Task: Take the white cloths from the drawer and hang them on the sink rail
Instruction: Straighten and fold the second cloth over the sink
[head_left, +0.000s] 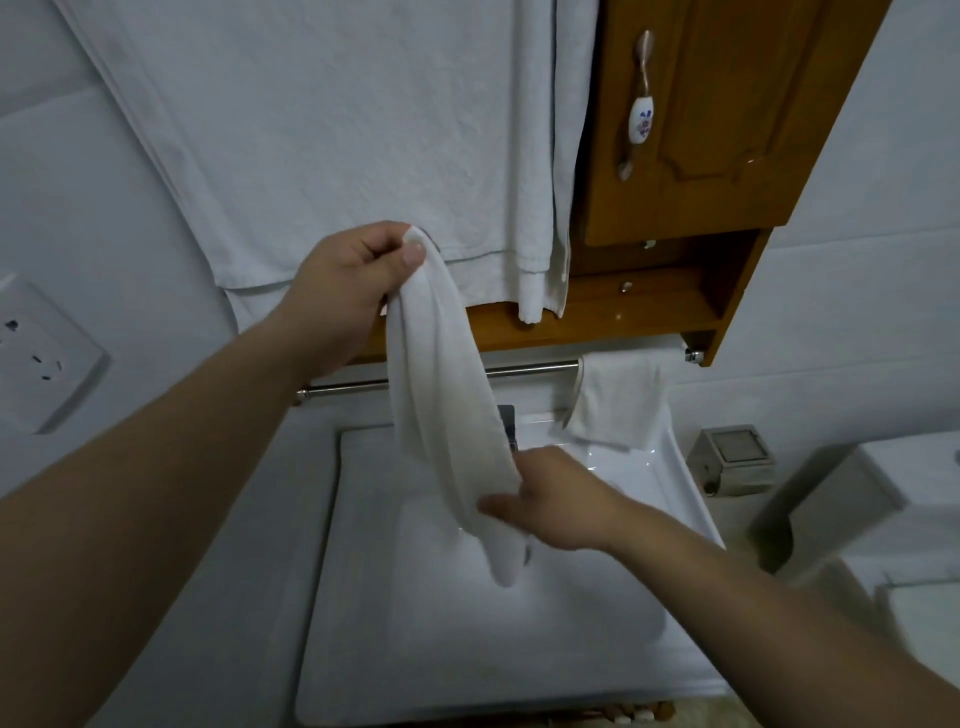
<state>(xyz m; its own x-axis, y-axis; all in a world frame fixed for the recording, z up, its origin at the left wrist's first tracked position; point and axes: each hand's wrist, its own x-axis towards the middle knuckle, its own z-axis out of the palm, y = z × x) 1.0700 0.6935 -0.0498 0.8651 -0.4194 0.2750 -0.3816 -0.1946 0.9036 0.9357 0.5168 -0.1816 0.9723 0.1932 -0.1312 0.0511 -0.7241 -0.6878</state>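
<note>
White cloth (447, 395) hangs lengthwise, top pinched by left hand (343, 291), bottom gripped by right hand (550, 504) at frame centre.

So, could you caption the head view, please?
Both hands, left hand and right hand, hold a white cloth before the sink rail.

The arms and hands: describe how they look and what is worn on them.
Both forearms are bare to the frame edge, no sleeve showing. The left hand and right hand wear no gloves, and no rings, watch or bracelets are visible. The right hand is slightly motion-blurred.
</note>
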